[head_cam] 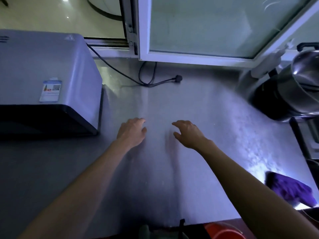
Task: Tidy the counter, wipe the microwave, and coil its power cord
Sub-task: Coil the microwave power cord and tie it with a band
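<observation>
- Microwave (46, 71): at far left of the counter (198, 118), grey casing on top, dark front face toward the viewer, label sticker (50, 91) on the top panel. Likely heavy and rigid, smooth-skinned; best wiped in place, not lifted.
- Left hand (132, 132): over the bare counter just right of the microwave's front corner, fingers loosely curled, grasping nothing. Contact with the surface not determinable.
- Power cord (120, 72): from behind the microwave, along the back of the counter below the window frame (189, 57), one slack loop, then the plug (178, 78) lying free, unplugged, well apart from both hands.
- Handling of the cord, as a judgement: light, flexible, slightly springy, with memory in the existing loop. Best taken near the plug body, not at the prongs; then gathered in even loops toward the microwave, without sharp kinks at the strain relief.
- Right hand (187, 133): near the left hand, palm down, fingers relaxed and bent, empty.
- Purple cloth (291, 190): crumpled at the right front edge of the counter, beside the right forearm. Soft, light, likely the wiping tool; graspable anywhere by bunching.
- Metal pots (293, 87): stacked at far right, shiny, hard, probably slippery when wet.
</observation>
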A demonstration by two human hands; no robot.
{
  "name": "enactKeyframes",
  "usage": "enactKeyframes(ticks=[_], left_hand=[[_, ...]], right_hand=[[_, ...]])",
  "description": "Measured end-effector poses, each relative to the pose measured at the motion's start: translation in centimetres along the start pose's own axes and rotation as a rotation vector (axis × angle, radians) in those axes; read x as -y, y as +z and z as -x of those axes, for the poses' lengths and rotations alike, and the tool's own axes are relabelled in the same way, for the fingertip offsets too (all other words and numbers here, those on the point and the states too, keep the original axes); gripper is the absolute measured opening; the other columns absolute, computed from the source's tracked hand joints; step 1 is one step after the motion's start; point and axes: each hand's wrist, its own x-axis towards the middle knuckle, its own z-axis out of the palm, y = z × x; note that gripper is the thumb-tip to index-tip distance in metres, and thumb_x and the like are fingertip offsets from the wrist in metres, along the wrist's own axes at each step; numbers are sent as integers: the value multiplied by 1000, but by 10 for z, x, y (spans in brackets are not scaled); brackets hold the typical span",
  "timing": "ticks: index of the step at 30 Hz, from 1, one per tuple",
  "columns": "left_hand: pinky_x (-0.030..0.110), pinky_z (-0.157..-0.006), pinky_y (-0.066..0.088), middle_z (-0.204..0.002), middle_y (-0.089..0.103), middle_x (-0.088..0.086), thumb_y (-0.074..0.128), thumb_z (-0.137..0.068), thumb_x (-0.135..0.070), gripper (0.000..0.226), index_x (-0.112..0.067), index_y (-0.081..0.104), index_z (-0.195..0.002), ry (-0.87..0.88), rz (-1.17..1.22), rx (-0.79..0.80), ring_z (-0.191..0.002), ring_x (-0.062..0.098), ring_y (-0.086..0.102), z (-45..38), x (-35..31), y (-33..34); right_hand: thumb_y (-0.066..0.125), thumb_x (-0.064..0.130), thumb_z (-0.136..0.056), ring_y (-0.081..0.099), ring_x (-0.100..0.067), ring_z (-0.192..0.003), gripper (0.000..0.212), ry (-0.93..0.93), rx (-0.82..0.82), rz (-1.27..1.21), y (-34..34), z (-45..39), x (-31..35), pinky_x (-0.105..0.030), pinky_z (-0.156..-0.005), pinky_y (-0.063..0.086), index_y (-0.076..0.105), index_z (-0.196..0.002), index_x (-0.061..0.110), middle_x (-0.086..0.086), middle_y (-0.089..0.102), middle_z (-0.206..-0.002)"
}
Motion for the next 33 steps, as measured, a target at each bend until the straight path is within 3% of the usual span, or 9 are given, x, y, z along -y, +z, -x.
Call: enactKeyframes(ticks=[6, 15, 20, 25, 28, 33], left_hand=[[46, -101, 42, -138, 57, 8, 48, -99, -35, 47, -13, 50, -141, -9, 2, -20, -125, 33, 49, -39, 22, -20], [48, -95, 39, -118, 63, 10, 52, -94, -33, 31, -12, 60, -115, 31, -126, -110, -120, 31, 51, -140, 30, -59], [59, -109, 21, -106, 63, 2, 50, -92, -32, 9, -24, 51, -93, 28, -187, -133, -121, 25, 47, -196, 41, -62], [67, -112, 5, -119, 62, -1, 47, -94, -33, 36, -26, 56, -128, 24, -285, -89, -129, 25, 45, -223, 48, -58], [68, -112, 3, -113, 64, -1, 46, -94, -32, 30, -25, 59, -121, 33, -275, -80, -124, 25, 48, -225, 48, -54], [68, -113, 2, -106, 64, -7, 45, -94, -32, 21, -26, 61, -106, 50, -289, -75, -117, 22, 50, -218, 50, -50]], right_hand=[[51, 27, -100, 45, -30, -133, 50, -5, -20, -24, -18, -56, 6, -44, -110, 39, 43, -148, 16, -8, 49, -147], [52, 19, -97, 49, -35, -128, 44, -21, -109, -133, -51, -159, 3, -46, -105, 43, 50, -140, 7, -14, 54, -140], [52, 17, -97, 50, -35, -127, 42, -22, -141, -231, -58, -217, 3, -43, -100, 44, 50, -137, 5, -16, 56, -136], [52, 11, -94, 51, -33, -126, 48, -43, -164, -264, -54, -250, 19, -38, -102, 43, 49, -142, 7, -15, 56, -139], [52, 4, -90, 55, -37, -119, 41, -72, -169, -222, -44, -259, 25, -42, -100, 45, 54, -131, 3, -17, 61, -128], [48, 5, -89, 53, -34, -121, 52, -98, -202, -127, -32, -257, 18, -45, -108, 38, 51, -141, 14, -8, 61, -132]])
